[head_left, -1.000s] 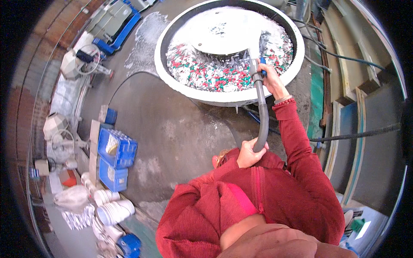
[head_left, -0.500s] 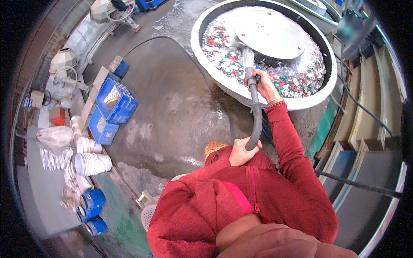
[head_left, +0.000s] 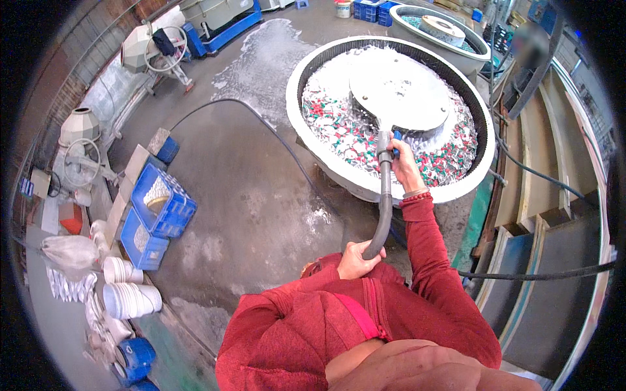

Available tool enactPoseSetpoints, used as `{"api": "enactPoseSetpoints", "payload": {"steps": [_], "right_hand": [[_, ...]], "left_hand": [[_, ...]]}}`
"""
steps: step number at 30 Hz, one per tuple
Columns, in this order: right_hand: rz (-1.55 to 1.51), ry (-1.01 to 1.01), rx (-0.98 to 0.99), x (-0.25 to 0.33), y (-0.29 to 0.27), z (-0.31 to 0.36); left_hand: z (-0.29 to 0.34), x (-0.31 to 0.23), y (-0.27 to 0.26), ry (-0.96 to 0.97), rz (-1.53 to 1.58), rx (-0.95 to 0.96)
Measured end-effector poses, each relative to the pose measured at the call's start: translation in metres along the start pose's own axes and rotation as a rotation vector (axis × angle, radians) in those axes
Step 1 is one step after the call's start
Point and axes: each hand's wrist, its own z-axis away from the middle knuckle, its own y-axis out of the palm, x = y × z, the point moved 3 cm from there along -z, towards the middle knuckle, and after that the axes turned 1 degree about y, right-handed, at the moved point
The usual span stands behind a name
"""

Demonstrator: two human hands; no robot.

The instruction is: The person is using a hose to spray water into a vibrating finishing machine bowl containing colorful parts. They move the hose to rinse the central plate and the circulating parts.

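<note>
My left hand (head_left: 357,260) is wrapped round the lower bend of a thick grey hose (head_left: 385,208). Further up, my right hand (head_left: 405,168) grips the hose's nozzle (head_left: 385,144) beside a small blue valve handle (head_left: 396,137). White water (head_left: 385,122) sprays from the nozzle against a round lid-like disc (head_left: 399,81) in the middle of a big round tub (head_left: 450,194). Small red, green and white pieces (head_left: 450,161) fill the ring around the disc, partly under white foam. The nozzle reaches over the tub's near rim.
A second round tub (head_left: 479,58) stands behind at the right. Blue crates (head_left: 173,215), stacked white buckets (head_left: 134,300) and a blue drum (head_left: 137,358) line the left. A thin black hose (head_left: 280,133) crosses the wet floor. Long troughs (head_left: 554,280) run along the right.
My view has tilted up, so more of the far floor and the second tub show. The nozzle now points closer to the central disc, its spray hitting the disc's edge. Both hands keep their hold.
</note>
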Motion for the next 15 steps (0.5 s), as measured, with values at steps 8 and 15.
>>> {"api": "enactPoseSetpoints", "payload": {"steps": [8,15], "right_hand": [[-0.015,0.021,-0.056,-0.060,0.034,-0.017],[-0.065,-0.042,-0.210,-0.053,0.000,0.029]], "left_hand": [[0.015,-0.004,-0.070,0.028,-0.001,0.020],[0.024,0.005,-0.092,0.044,-0.039,0.187]]}}
